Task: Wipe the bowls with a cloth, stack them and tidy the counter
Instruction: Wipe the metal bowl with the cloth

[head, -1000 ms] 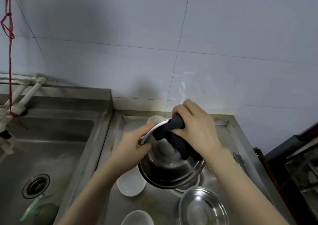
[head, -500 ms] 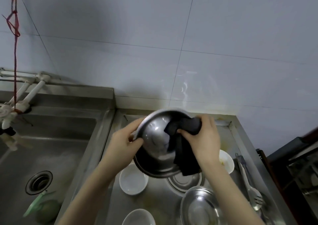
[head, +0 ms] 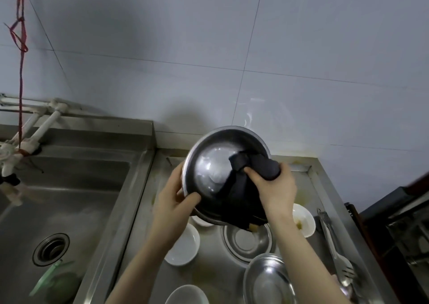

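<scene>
While both hands work above the worktop, the scene reads as follows.
Steel bowl: a large steel bowl [head: 216, 171] is held up in the air, tilted so its hollow faces the camera, above the crockery on the worktop [head: 144, 210].
Left hand: the left hand [head: 171, 201] grips the bowl's lower left rim, thumb curled onto the inside, fingers behind the outer wall.
Right hand: the right hand [head: 274, 187] clutches a dark cloth [head: 246, 187], fingers wrapped round its bunched top.
Cloth: pressed against the inside of the bowl on its right side, its loose end hangs down over the lower rim.
Below the bowl: a steel dish [head: 247, 240] lies flat on the worktop, with a white bowl [head: 183, 245] to its left and a soiled white bowl [head: 303, 220] to its right.
Near edge: another steel bowl [head: 267, 280] and a further white bowl [head: 186, 295] sit closest to the camera.
Right side: metal tongs [head: 329, 236] lie along the worktop's right edge.
Sink: a steel sink [head: 69, 187] lies to the left, with a drain [head: 51, 249] and something green [head: 55, 282] in it.
Wall: white pipes [head: 39, 122] and a red string [head: 22, 48] are at the upper left.
</scene>
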Demonstrator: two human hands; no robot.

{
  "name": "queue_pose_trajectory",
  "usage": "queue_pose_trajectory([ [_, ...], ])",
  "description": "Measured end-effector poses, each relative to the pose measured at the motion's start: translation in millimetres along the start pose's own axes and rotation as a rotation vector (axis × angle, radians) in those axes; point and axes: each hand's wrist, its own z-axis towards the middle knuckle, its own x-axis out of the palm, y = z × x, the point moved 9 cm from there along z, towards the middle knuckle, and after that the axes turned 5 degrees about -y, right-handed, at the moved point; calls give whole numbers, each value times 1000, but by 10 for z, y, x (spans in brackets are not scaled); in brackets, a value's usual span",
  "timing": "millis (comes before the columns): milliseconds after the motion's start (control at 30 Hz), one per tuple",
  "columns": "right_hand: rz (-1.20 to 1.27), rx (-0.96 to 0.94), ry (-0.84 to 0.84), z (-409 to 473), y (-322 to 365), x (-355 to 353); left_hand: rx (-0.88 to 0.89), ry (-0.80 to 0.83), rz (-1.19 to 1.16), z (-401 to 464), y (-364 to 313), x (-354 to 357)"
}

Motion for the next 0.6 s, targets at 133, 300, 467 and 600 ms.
queue_pose_trajectory([
  [133,-304,-443,17,11,441,-53,29,239,221,119,-70,53],
  [300,-540,-1132,94,-407,960,245,64,353,490,198,-75,223],
  [467,-28,-274,-35,20,318,-80,23,-12,207,124,-22,-124],
  [600,14,-46,-42,12,39,-19,-42,-8,24,-65,148,20],
])
